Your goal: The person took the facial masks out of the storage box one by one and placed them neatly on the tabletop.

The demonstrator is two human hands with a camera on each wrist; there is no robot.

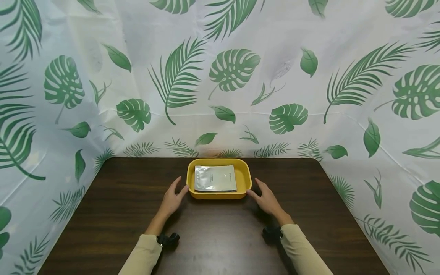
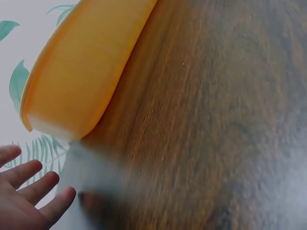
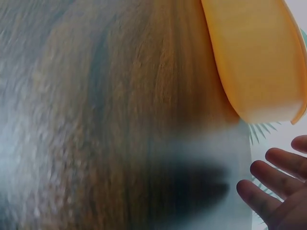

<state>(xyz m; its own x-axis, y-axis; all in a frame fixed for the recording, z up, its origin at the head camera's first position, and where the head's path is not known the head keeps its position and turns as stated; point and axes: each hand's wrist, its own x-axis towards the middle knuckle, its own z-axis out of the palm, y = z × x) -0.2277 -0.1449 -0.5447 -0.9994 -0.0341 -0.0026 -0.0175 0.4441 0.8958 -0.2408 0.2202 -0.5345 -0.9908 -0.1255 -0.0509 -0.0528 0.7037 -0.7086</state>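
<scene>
Tray (image 1: 220,196): 1, yellow, rounded corners, standing near the far edge of a dark wood-grain table (image 1: 220,233). Packet (image 1: 214,178): 1 visible on top, flat, silvery, faint print, lying inside the tray. Left hand (image 1: 172,199): at the tray's left end. Right hand (image 1: 269,200): at its right end. Both: fingers extended and spread, gripping nothing; thumb contact with the tray cannot be told. Backdrop (image 1: 247,110): white, green leaf print.

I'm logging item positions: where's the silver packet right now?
In the head view, the silver packet lies in the yellow tray, nearer its left end, between the left hand and right hand.
</scene>
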